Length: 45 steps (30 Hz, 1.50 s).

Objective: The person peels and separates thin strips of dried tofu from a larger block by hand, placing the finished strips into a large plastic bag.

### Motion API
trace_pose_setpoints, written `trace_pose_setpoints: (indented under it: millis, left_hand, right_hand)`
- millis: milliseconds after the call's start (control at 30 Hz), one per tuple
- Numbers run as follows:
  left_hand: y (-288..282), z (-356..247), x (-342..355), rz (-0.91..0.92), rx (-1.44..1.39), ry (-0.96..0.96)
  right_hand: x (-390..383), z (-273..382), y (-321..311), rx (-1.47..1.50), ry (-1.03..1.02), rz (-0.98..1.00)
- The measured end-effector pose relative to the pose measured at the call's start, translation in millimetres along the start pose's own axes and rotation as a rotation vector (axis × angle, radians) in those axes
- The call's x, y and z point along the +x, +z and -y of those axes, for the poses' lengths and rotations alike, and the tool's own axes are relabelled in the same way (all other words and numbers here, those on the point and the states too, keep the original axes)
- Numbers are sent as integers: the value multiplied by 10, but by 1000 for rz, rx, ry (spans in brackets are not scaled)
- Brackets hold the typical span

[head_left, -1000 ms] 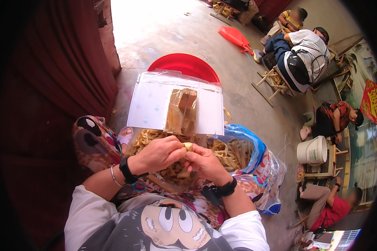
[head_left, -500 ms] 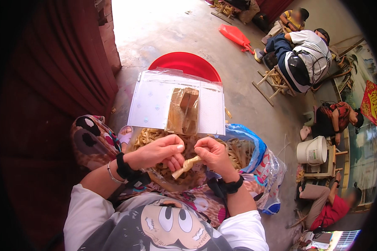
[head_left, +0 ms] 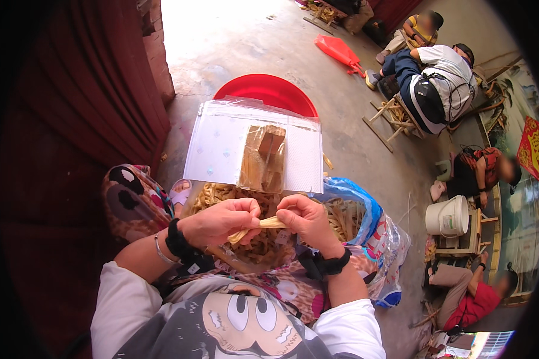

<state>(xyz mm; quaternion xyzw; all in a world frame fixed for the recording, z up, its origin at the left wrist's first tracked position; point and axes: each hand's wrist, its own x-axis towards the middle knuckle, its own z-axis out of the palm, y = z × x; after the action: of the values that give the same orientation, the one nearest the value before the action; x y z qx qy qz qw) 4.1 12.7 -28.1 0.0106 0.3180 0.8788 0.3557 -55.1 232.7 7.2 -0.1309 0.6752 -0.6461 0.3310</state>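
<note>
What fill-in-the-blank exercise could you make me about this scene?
The left hand and right hand hold a pale strip, with a ____ band on each wrist.
The round basin beyond the white board is ____.
The open plastic bag beside the right wrist has a ____ rim.
Missing words: black; red; blue.

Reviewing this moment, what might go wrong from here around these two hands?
The pale yellow, ribbon-like strip spans the pinching left hand and right hand; it might tear or slip if tugged hard. Dropped, it could get lost among the similar tan, curled strips heaped below. The brown rectangular block in clear film sits at the near edge of the flat white board, so a bump might tip it off.
</note>
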Motion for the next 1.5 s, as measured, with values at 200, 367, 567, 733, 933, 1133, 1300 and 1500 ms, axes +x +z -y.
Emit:
trace_pose_setpoints:
  millis: [200,367,567,733,933,1133,1300,1500]
  left_hand:
    - [54,-284,-63,-356,1246,456]
    - [110,-502,167,-661,1942,1200]
    - [-99,-441,48,-682,2107,858]
    - [260,-258,3,-602,1856,1129]
    - [21,-338,-57,-709,1791,1168]
    - [12,104,-10,-246,1431,416]
    - [81,-68,4,-238,532,314]
    - [125,98,138,-293,813,297]
  right_hand:
    - [60,123,-230,-551,-1,125]
    - [301,93,-115,-889,-487,-433]
    - [348,-33,-215,-1376,-249,-527]
    - [141,176,25,-181,115,-5]
    - [-30,180,-114,106,292,318]
    - [-40,134,-13,-102,-5,113]
    - [1,-98,104,-236,-151,35]
    - [-56,-176,113,319,57,40]
